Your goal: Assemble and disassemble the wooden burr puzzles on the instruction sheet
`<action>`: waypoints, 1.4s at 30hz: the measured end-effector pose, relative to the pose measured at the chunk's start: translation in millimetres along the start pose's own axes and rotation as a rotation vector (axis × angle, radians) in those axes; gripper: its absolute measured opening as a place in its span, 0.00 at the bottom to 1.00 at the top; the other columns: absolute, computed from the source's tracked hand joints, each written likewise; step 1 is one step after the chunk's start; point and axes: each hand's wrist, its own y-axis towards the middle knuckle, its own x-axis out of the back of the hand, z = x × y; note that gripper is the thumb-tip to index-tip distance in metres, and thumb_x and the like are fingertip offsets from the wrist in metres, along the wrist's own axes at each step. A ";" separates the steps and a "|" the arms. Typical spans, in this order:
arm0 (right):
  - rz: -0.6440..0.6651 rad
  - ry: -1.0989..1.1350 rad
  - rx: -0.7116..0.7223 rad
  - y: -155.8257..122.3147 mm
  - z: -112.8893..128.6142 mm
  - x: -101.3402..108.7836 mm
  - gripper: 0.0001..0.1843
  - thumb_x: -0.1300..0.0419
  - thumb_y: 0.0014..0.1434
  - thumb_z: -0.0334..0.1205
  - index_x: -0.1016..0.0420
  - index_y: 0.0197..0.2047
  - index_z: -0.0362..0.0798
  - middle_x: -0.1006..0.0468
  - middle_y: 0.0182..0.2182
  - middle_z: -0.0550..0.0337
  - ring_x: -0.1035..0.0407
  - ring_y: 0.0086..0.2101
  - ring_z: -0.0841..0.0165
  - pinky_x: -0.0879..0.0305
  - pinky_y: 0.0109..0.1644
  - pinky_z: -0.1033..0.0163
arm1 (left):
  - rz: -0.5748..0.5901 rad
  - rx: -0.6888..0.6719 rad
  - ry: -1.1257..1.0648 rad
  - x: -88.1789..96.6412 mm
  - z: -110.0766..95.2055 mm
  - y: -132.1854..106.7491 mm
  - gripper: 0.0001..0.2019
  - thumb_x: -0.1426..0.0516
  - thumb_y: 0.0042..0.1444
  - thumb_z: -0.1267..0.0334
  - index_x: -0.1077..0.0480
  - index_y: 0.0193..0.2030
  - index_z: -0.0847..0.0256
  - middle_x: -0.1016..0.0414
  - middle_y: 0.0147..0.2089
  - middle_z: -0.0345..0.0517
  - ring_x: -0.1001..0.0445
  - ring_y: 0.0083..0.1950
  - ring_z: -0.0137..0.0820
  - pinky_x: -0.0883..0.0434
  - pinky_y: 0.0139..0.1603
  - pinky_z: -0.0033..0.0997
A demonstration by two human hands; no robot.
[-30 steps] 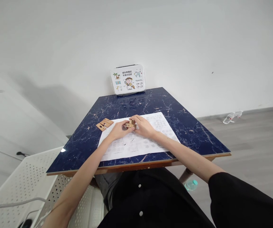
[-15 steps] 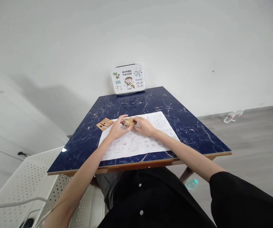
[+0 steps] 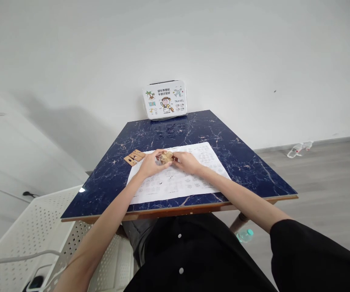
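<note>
Both hands hold a small light-wood block assembly (image 3: 166, 157) above a white printed sheet (image 3: 175, 184). My left hand (image 3: 149, 164) is closed around its left side, thumb at the near edge and fingers at the far side. From the right, my right hand (image 3: 187, 162) grips the same assembly with its fingertips. Fingers cover parts of the assembly, so its full shape is hidden. Left of the sheet lie several flat wooden pieces with cut-out holes (image 3: 129, 161). The sheet carries small line drawings and a few dark specks.
A dark blue marbled table (image 3: 101, 182) is under the sheet. At its far edge a white cartoon-printed case (image 3: 165, 100) leans on the wall. A perforated white cart (image 3: 41, 219) stands at the left. Plastic bottles (image 3: 299, 149) lie on the floor, another bottle (image 3: 245, 235) under the table.
The left fingers have curled in closer over the wooden assembly, which appears slightly turned. My right fingers have shifted a little on it. The camera view has moved slightly.
</note>
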 end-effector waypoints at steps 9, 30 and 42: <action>-0.009 0.129 -0.028 1.3 4.2 2.3 0.07 0.39 0.68 0.39 0.24 0.39 0.46 0.18 0.35 0.53 0.29 0.34 0.64 0.43 0.38 0.63 | -0.049 0.019 -0.096 2.1 -7.2 0.6 0.27 0.32 0.51 0.49 0.25 0.56 0.57 0.16 0.51 0.49 0.19 0.50 0.43 0.24 0.51 0.40; 0.312 1.099 -0.067 -1.4 19.2 20.2 0.21 0.40 0.69 0.58 0.25 0.37 0.47 0.27 0.31 0.59 0.41 0.27 0.71 0.43 0.31 0.64 | -0.016 0.032 -0.403 5.2 -0.8 3.9 0.25 0.34 0.54 0.47 0.24 0.54 0.58 0.17 0.52 0.52 0.19 0.50 0.43 0.22 0.49 0.39; 0.359 1.418 -0.295 2.5 13.8 10.7 0.27 0.49 0.73 0.61 0.30 0.33 0.48 0.41 0.23 0.65 0.51 0.22 0.72 0.46 0.27 0.65 | 0.019 -0.041 -0.490 2.6 -3.8 7.4 0.28 0.32 0.53 0.47 0.27 0.58 0.57 0.20 0.53 0.53 0.21 0.52 0.43 0.25 0.55 0.42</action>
